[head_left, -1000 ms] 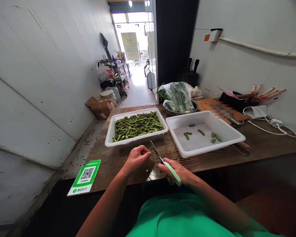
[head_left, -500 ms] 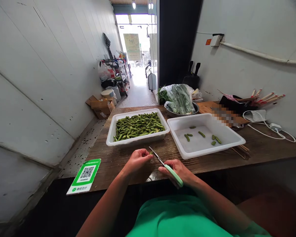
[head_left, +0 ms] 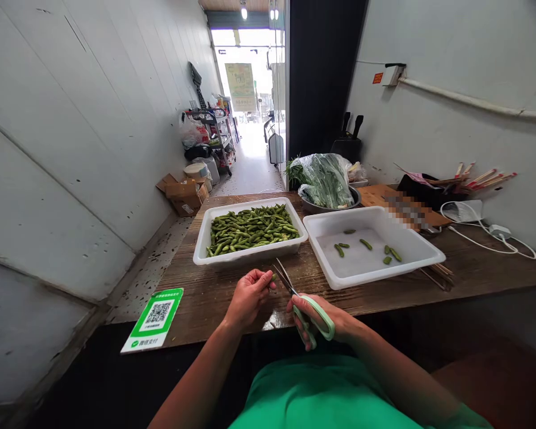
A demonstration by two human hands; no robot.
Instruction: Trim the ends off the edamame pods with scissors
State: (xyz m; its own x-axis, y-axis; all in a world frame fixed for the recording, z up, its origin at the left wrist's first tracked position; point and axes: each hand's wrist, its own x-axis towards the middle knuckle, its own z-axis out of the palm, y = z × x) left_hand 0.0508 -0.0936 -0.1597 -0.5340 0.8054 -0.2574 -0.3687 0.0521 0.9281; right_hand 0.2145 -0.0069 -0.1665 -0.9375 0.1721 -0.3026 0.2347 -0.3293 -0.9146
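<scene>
Between its thumb and fingers my left hand (head_left: 249,296) pinches a green edamame pod (head_left: 274,277), mostly hidden by the fingertips. My right hand (head_left: 324,316) is closed round the pale green handles of a pair of scissors (head_left: 313,310). The scissor blades are spread apart and point up and left, close beside the pod. Behind my left hand a white tray (head_left: 250,257) holds a heap of edamame pods (head_left: 250,229). Farther right, a second white tray (head_left: 375,273) has several pods (head_left: 365,243) scattered on its bottom.
A QR code card (head_left: 154,320) lies at the left front of the wooden table (head_left: 192,286). At the back stand a bowl (head_left: 328,208) of bagged greens (head_left: 326,179) and a cutting board (head_left: 375,195). Skewers (head_left: 438,277) and a white cable (head_left: 513,241) lie at right.
The scissors have gone from nearly closed to spread blades, and their handles have parted in my right hand. My left hand has turned slightly, still pinching the pod.
</scene>
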